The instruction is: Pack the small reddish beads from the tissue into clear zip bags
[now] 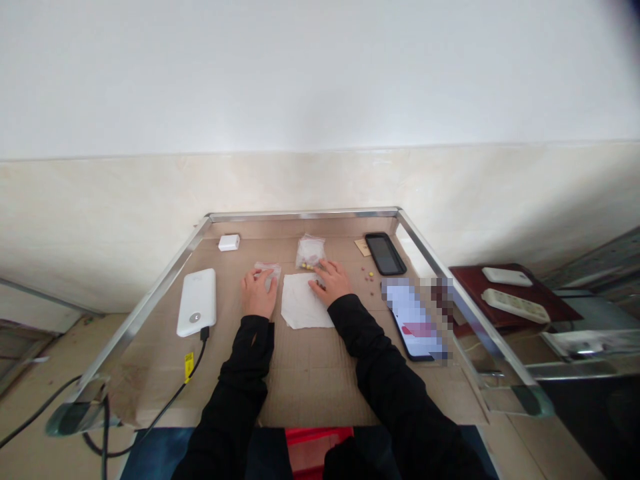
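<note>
My left hand rests on a small clear zip bag, its thumb and fingers apart. Part of that bag is hidden under the fingers. My right hand reaches over the right side of a white sheet of paper, with thumb and fingers spread. Small brown pills show between those fingers, partly covered. Just beyond the paper sits another clear bag, with white contents and several yellowish pills near its lower edge; my right fingertips are close to it. Several loose pills lie right of my right hand.
A white power bank with a black cable lies left, behind it a white charger. At right are a black phone case and a lit phone. Metal rails frame the cardboard-covered table. A power strip lies beyond.
</note>
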`<state>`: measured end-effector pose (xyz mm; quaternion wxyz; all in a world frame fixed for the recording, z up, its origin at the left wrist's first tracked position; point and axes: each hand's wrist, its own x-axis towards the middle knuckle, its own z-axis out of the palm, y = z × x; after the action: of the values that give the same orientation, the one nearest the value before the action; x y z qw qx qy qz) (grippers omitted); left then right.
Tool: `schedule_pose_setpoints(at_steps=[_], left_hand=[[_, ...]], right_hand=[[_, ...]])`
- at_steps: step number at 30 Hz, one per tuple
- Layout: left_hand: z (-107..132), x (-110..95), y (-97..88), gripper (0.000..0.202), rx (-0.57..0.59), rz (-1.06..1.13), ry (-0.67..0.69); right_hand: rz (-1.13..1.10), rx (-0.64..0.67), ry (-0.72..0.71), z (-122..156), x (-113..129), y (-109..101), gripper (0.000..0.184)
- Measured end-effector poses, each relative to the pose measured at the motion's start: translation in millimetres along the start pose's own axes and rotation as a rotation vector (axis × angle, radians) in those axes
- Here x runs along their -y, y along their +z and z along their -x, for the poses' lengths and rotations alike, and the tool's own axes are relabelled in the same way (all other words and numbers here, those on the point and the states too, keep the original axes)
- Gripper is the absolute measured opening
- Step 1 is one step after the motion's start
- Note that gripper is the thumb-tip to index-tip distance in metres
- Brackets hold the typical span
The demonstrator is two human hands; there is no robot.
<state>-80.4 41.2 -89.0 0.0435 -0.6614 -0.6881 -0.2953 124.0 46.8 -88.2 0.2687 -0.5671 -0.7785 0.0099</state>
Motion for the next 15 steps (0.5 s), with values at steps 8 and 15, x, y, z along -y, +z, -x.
schedule_pose_setpoints(at_steps=[8,15], left_hand=[[4.8,-10.5,-7.1,0.032,0.089,-0.103,-0.114],[4.8,-11.2,-6.7,0.031,0.124,-0.139,-0.169]], right_hand=[[0.027,0.062,0.027,0.9,2.5,-1.9,0.047],[0.082,0.121,0.072,1.2,6.9,-6.1,0.047]])
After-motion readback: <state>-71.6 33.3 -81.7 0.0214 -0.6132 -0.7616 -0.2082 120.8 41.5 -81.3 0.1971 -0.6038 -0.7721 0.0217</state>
